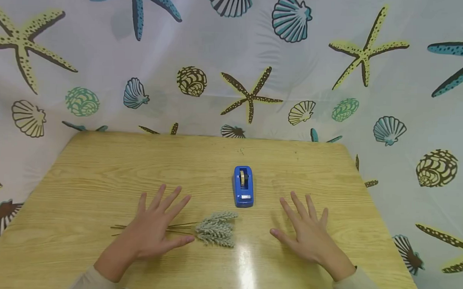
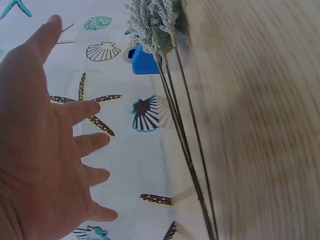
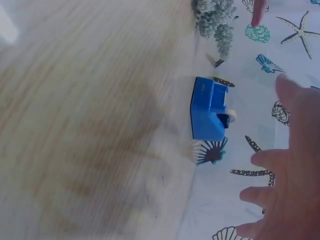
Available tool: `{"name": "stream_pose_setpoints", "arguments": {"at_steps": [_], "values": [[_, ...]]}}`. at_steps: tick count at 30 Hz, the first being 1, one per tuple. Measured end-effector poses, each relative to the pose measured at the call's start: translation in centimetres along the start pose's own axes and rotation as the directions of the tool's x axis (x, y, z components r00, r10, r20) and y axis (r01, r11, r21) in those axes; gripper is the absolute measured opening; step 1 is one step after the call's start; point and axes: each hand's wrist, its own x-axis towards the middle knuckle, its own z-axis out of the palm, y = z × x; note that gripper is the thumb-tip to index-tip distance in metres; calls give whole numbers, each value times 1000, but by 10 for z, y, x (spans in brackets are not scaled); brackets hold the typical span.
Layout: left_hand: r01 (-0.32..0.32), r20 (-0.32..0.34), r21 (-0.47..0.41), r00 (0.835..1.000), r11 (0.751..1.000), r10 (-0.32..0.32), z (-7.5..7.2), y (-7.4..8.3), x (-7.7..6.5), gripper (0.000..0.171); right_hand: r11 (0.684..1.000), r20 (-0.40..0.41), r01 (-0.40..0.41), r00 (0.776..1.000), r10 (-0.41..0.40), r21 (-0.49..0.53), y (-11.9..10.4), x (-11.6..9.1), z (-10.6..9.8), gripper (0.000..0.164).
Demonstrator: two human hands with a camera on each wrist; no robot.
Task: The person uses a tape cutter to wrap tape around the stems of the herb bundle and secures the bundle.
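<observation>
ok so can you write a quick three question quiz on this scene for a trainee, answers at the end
1. Which is nearer the pale grey-green bushy sprigs on thin brown stems: the person's left hand or right hand?
2. True or false: the blue plastic tape dispenser stands on the light wood-grain table with neither hand touching it.
3. Fill in: the white printed cloth behind the table shows shells and ____.

Key: 1. left hand; 2. true; 3. starfish.
</observation>
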Motion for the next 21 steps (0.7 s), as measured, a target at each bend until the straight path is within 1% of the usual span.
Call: {"name": "stream_pose_setpoints", "arguments": {"at_steps": [4,7,10,12,14,15,17,19,21], "values": [[1,22,-60,1000,998,0,3,-3,10,85,999,-27,32,999,-33,-17,0,5,1,70],[-4,32,-71,999,997,7,4,-4,17,83,998,-32,62,998,-63,-24,-1,10,1,65],[-19,40,-79,999,997,23,4,-6,27,79,996,-40,80,996,-81,-38,-5,17,0,59],[-32,45,-100,998,995,36,3,-7,35,76,995,-40,87,995,-89,-42,-7,23,-2,55],[-44,52,-140,997,989,52,3,-7,43,75,995,-31,91,995,-92,-31,-11,29,-3,51],[-50,56,-158,997,986,59,3,-7,47,74,996,-17,91,996,-91,-15,-13,31,-4,49],[-60,66,-196,995,979,74,5,-6,54,74,995,20,87,996,-88,52,-16,34,-5,47],[-68,77,-211,993,975,86,8,-6,61,75,989,54,81,995,-88,127,-19,36,-4,46],[-75,86,-206,992,976,95,12,-5,69,74,976,78,79,992,-97,204,-20,38,-3,45]]}}
